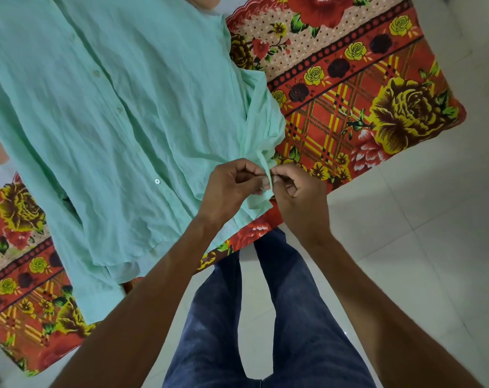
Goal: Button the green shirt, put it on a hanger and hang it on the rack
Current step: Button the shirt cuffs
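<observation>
Far left: floral red-and-yellow patterned bedsheet (19, 219) covering the bed, bare at the edges. Over it lies the pale mint-green cotton button-up shirt (103, 113), spread flat and wrinkled, collar end away from me, hem near my legs. Placket runs diagonally; small white buttons (157, 181) show down its line, and it looks closed along most of that length, though I cannot confirm every one. Moving right: my left hand (226, 189) is curled, fingers nearly closed, pinching a fold of the sleeve cuff (266, 179) at the shirt's right edge. Immediately beside it my right hand (299, 191), fingers likewise pinched tight on the same strip of cloth, thumbs meeting across it. I judge I am working a cuff button through its hole; the button itself is hidden between my fingers, so I cannot tell if it is through. Further right: more bedsheet, then white tiled floor (433, 247); blue jeans below. No hanger or rack in view. Risks: cuff sits at the bed's corner, and pulling towards me could drag the sleeve, then the shirt, off onto the floor. Thin, crumpled fabric may bunch over the hole, so the button slips back out. Tugging hard could also shift the flat front and undo its neat lay.
</observation>
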